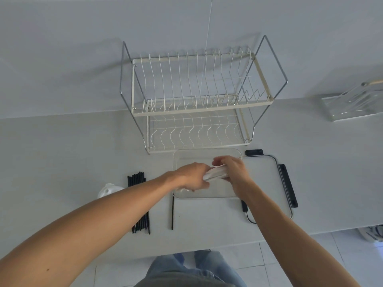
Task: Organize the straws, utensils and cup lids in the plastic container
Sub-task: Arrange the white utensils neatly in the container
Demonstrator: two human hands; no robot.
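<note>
A clear plastic container (207,152) sits on the white counter in front of the dish rack. Over it, my left hand (191,176) and my right hand (234,169) both grip a bundle of white wrapped utensils (215,174), held between them above the container's inside. A bunch of black straws (137,195) lies on the counter to the left, and one single black straw (172,212) lies beside the container's left front corner. White cup lids (107,190) peek out behind my left forearm.
A two-tier white wire dish rack (192,104) stands right behind the container. The container's lid (267,183) with black clips lies to the right. A clear holder (350,106) stands far right. The counter's front edge runs just below the straws.
</note>
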